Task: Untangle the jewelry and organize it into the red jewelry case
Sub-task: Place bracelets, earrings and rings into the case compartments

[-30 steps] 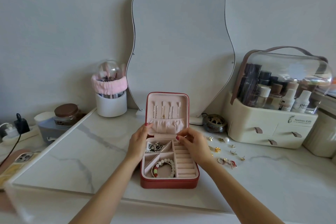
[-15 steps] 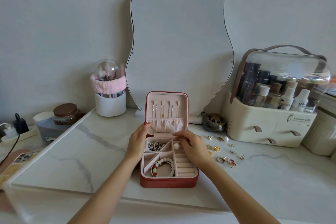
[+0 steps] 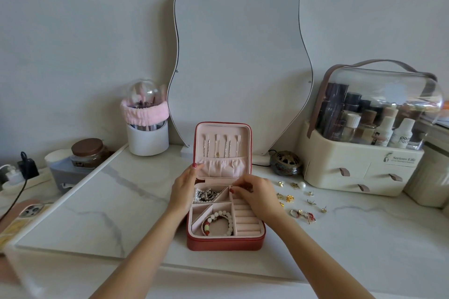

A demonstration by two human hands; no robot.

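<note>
Open red jewelry case (image 3: 224, 241) near front edge of marble tabletop (image 3: 97, 213), lid upright with chains hung on its hooks. Left hand (image 3: 183, 190) at left wall of case, thumb pressed against lid edge, fingers relaxed alongside, steadying rather than gripping. Right hand (image 3: 257, 195) over rear end of ring-roll section (image 3: 246, 218), fingertips drawn together at topmost slot; small item possibly pinched there, too small and hidden to confirm. Beaded bracelet (image 3: 220, 222) in front compartment; tangled chains (image 3: 206, 194) heaped in rear left compartment, not yet separated. Loose earrings (image 3: 300, 201) scattered on tabletop just right of case, with pearl stud (image 3: 302, 185) nearest cosmetics organizer (image 3: 359, 170).

Likely step: seating of a small piece into ring rolls. Risks, as judged:
- Slip from pinch, caused by small size; drop into a gap between rolls or roll-off across smooth marble.
- Sweep of right forearm across scattered earrings, caused by their position directly beside wrist.
- Lid tipping shut onto fingers if left thumb released.
- Tightened knots in chain heap if pulled rather than teased apart.
</note>
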